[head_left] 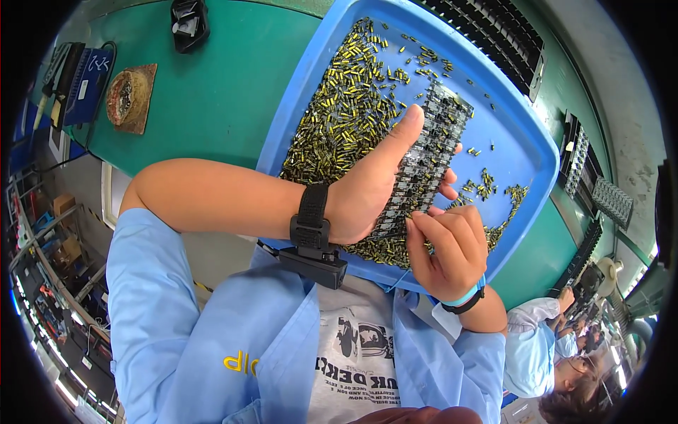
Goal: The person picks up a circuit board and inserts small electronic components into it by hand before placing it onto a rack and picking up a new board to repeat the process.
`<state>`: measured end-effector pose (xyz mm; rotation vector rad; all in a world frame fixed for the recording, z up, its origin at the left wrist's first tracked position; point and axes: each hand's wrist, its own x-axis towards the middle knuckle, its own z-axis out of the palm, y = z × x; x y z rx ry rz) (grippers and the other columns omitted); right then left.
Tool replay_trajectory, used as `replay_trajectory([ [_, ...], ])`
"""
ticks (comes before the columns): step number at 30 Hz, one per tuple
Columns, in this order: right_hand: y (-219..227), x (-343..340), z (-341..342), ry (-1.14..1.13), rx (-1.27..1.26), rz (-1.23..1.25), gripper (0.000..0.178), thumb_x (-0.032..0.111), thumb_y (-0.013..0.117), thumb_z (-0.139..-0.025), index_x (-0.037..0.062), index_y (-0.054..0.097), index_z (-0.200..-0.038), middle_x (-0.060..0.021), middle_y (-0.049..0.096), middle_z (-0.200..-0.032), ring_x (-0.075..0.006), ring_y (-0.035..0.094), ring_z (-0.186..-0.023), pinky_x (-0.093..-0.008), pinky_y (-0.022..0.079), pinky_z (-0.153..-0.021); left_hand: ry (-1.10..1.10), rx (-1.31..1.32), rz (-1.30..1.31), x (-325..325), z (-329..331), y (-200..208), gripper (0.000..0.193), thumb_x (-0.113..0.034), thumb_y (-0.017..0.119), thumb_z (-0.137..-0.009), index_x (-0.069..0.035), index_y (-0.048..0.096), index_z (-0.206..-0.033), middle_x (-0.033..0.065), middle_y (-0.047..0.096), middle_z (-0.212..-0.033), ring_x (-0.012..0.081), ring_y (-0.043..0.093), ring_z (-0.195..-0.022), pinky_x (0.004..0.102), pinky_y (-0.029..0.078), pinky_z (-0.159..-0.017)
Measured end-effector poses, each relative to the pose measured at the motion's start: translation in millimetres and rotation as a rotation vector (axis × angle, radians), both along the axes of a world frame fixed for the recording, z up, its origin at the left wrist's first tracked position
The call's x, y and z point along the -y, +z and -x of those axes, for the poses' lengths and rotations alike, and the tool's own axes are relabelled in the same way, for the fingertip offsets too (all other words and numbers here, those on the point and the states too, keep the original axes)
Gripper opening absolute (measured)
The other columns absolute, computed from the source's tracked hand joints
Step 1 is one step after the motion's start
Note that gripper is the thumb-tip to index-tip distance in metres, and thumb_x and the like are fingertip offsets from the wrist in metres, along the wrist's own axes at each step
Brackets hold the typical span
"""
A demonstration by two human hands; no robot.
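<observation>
My left hand (385, 159) grips a panel of small circuit boards (432, 141), dark and grey with rows of tiny parts, thumb along one long side and fingertips showing past the other. The panel is held over a blue tray (293, 92). At the panel's near end, my right hand (452, 247) is closed in a pinch, its thumb and forefinger touching or almost touching the boards. Whatever sits between those fingertips is too small to make out. Many small yellow-and-black capacitors (339, 106) with wire leads fill the tray's left side, and a few (487, 184) lie scattered at the right.
The tray stands on a green table (233, 78). Dark slotted racks (498, 35) stand beyond it, and more panels (613, 201) lie at the right. A black container (189, 27) and a round brown dish (131, 97) are at the far left. Another person (540, 346) works at the right.
</observation>
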<state>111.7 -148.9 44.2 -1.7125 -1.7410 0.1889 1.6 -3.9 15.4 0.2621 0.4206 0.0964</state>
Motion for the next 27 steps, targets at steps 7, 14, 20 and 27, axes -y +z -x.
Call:
replay_trajectory([
  [7, 1, 1, -6, 0.0, -0.01, 0.006, 0.031, -0.011, 0.082, -0.073, 0.0008, 0.073, -0.1, -0.0084, 0.066, -0.082, -0.0254, 0.06, -0.072, -0.0351, 0.048, -0.065, 0.006, 0.021, -0.023, -2, -1, 0, 0.087, -0.072, 0.024, -0.106, 0.0, 0.053, -0.146, 0.0127, 0.07, -0.116, 0.0233, 0.068, -0.11, 0.04, 0.056, -0.098],
  [14, 7, 5, -11, 0.088, 0.044, -0.047, 0.041, -0.005, 0.084, -0.07, 0.003, 0.077, -0.11, -0.0061, 0.063, -0.087, -0.0232, 0.056, -0.074, -0.0342, 0.047, -0.065, 0.008, 0.107, 0.126, -5, -1, -4, 0.09, -0.074, 0.025, -0.105, 0.001, 0.05, -0.147, 0.0147, 0.069, -0.117, 0.0267, 0.068, -0.11, 0.0412, 0.057, -0.096],
  [20, 8, 9, -12, 0.105, 0.23, -0.006, 0.044, 0.002, 0.083, -0.071, 0.0047, 0.078, -0.115, -0.0062, 0.062, -0.094, -0.0232, 0.056, -0.08, -0.0356, 0.046, -0.071, 0.017, 0.165, 0.113, -7, -1, -7, 0.091, -0.075, 0.026, -0.104, 0.002, 0.05, -0.147, 0.0155, 0.069, -0.117, 0.0281, 0.069, -0.109, 0.0417, 0.058, -0.095],
  [27, 3, 13, -18, -0.047, 0.028, -0.06, 0.037, 0.007, 0.083, -0.072, 0.0038, 0.078, -0.109, -0.0054, 0.061, -0.089, -0.0233, 0.057, -0.079, -0.0365, 0.043, -0.067, 0.006, 0.214, 0.195, -11, -2, -6, 0.093, -0.077, 0.028, -0.102, 0.002, 0.049, -0.147, 0.0166, 0.068, -0.118, 0.03, 0.068, -0.11, 0.0448, 0.057, -0.097],
])
